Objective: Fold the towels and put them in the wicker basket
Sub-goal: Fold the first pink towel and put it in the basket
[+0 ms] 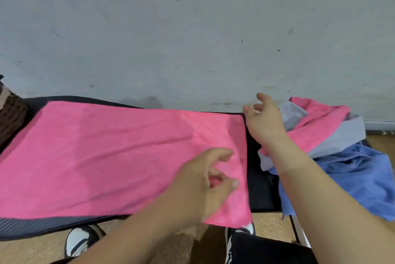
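Hands slack, gripping nothing — left hand [203, 182] over pink towel [106, 152], right hand [265, 120] beside towel heap [342, 157].

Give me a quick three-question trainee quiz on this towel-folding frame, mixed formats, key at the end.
1. True or false: the right hand is gripping a towel.
2. Multiple choice: the spread pink towel lies on (A) the floor, (B) the dark surface, (C) the wicker basket.
3. Fill in: the pile of unfolded towels sits to the ___ of the spread pink towel.

Key: 1 false, its fingers are spread and hold nothing; 2 B; 3 right.
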